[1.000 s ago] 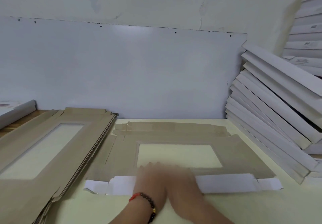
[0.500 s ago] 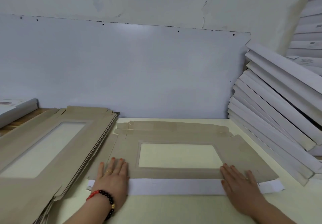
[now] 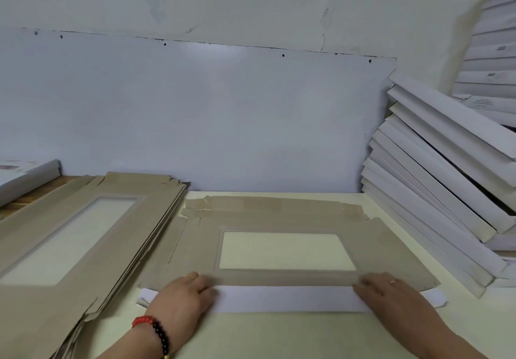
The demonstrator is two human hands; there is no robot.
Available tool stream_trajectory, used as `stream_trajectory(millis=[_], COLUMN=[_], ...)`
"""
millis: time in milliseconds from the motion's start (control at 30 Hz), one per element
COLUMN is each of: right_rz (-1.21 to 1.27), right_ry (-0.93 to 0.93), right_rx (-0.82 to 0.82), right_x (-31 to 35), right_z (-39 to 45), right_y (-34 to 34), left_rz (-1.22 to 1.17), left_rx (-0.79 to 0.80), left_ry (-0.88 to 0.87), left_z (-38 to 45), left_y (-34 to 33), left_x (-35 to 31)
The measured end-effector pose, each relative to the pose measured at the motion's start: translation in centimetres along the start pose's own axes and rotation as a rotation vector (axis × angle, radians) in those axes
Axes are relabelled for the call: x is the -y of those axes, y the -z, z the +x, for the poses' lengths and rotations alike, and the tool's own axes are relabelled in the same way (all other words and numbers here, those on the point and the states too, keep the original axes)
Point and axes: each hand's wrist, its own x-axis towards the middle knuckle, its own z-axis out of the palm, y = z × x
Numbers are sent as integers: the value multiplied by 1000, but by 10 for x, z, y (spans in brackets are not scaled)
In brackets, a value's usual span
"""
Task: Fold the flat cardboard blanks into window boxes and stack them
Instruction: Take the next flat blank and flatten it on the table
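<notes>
A flat brown cardboard blank (image 3: 391, 252) with a rectangular window lies in the middle of the pale table (image 3: 279, 336). Its near flap (image 3: 284, 298) is folded over and shows its white side. My left hand (image 3: 181, 300), with a bead bracelet at the wrist, grips the fold line at the flap's left end with curled fingers. My right hand (image 3: 391, 300) grips the same fold at the right end. The blank's far flaps lie folded flat toward the wall.
A pile of several flat brown window blanks (image 3: 156, 205) lies to the left, overlapping the table edge. Several white folded boxes (image 3: 432, 191) lean in a slanted stack on the right, with more behind. Another white box (image 3: 25, 174) sits far left. A wall panel stands close behind.
My hands went from together at the flap's middle out to its two ends. Their fingers, flat half a second ago, have pulled back and curled on the fold line.
</notes>
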Motion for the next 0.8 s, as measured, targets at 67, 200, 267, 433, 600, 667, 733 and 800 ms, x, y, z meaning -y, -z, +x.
stream_trajectory(millis=[67, 200, 267, 433, 600, 667, 733, 800], right_rz=[20, 112, 111, 135, 117, 107, 104, 103], right_ry=[-4, 55, 161, 249, 281, 279, 270, 257], right_rx=[71, -57, -179, -239, -285, -292, -314, -340], right_x=[5, 21, 33, 76, 120, 134, 139, 136], right_z=[3, 11, 17, 40, 64, 72, 77, 82], right_y=[-1, -4, -9, -9, -7, -4, -2, -2], left_rz=[-42, -144, -101, 48, 60, 64, 30, -13], left_rx=[29, 102, 140, 365, 416, 426, 419, 399], left_ry=[-57, -62, -22, 16, 4, 2, 28, 73], left_z=[-1, 6, 15, 35, 51, 59, 65, 67], left_y=[-7, -8, 0, -5, -5, -8, -10, -13], left_x=[-9, -28, -37, -48, -60, -67, -68, -66])
